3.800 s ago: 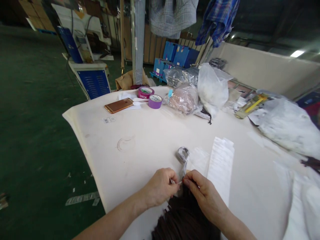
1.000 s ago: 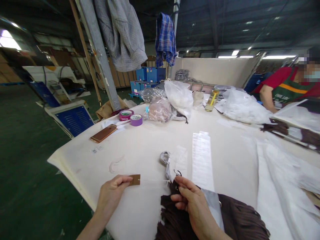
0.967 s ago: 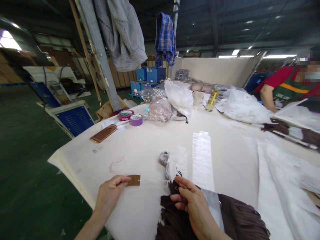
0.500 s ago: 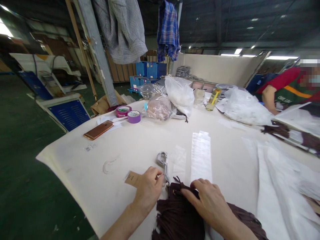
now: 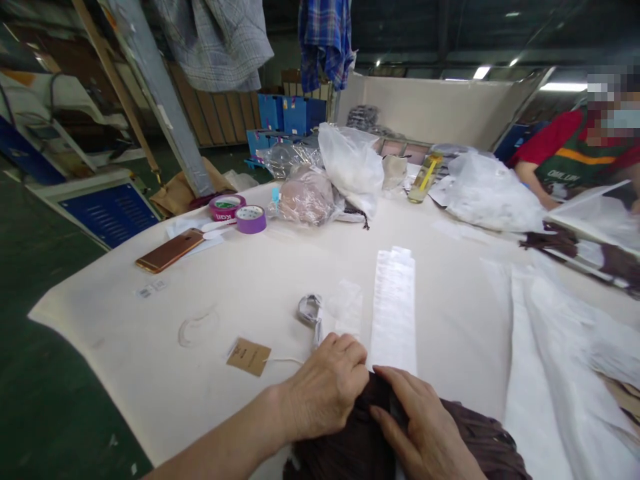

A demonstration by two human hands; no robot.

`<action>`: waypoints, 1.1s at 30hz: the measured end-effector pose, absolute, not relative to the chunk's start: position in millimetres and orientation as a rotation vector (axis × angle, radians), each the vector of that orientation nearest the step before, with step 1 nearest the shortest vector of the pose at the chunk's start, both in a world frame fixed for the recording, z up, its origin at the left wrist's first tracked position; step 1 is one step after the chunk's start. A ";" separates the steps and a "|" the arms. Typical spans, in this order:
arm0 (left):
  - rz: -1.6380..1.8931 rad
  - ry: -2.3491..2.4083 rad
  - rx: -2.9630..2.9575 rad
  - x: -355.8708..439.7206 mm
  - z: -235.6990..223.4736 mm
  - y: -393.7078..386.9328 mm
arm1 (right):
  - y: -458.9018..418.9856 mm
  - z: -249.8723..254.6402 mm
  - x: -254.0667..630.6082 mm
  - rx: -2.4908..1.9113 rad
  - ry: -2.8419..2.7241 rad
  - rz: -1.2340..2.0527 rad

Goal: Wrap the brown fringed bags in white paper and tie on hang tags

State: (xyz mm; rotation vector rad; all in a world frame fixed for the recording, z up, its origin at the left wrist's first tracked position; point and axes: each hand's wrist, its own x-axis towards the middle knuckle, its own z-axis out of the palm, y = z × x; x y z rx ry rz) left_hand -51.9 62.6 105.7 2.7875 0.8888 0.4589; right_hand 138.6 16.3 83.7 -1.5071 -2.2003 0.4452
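A dark brown gathered fabric piece point(image 5: 345, 447) lies at the table's near edge, its lower part out of frame. My left hand point(image 5: 330, 380) is closed at its top edge, and the fingertips are partly hidden. Over the same edge, to the right, my right hand point(image 5: 420, 420) grips the cloth between thumb and fingers. A tan hang tag point(image 5: 249, 356) lies left of my left hand, with a white string running under that hand. Just beyond the hand is a grey looped item point(image 5: 310, 309), whose kind I cannot make out.
White strips point(image 5: 394, 307) and clear plastic point(image 5: 345, 307) lie ahead. Tape rolls point(image 5: 251, 219) and a phone point(image 5: 170, 251) are at left. Bagged goods point(image 5: 307, 197) and a yellowish bottle point(image 5: 425, 178) stand farther back. White sheets point(image 5: 545, 367) cover the right. A co-worker point(image 5: 565, 153) is beyond.
My left hand has moved right, from the string and grey item onto the fabric's top edge. The hang tag now shows fully. The whole view has shifted somewhat.
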 end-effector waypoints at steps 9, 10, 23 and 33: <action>0.454 0.813 3.092 -63.6 106.8 43.2 | 13.7 75.7 143.6 -1.452 -2.227 0.449; 0.456 0.861 3.076 -67.9 105.0 39.6 | 13.7 76.7 143.0 -1.450 -2.229 0.439; 0.519 1.713 1.643 -105.1 109.3 57.9 | 33.0 94.5 132.0 -1.516 -2.256 0.571; 0.504 1.889 1.333 -60.6 88.6 102.9 | 24.8 67.3 116.0 -1.031 -2.445 0.164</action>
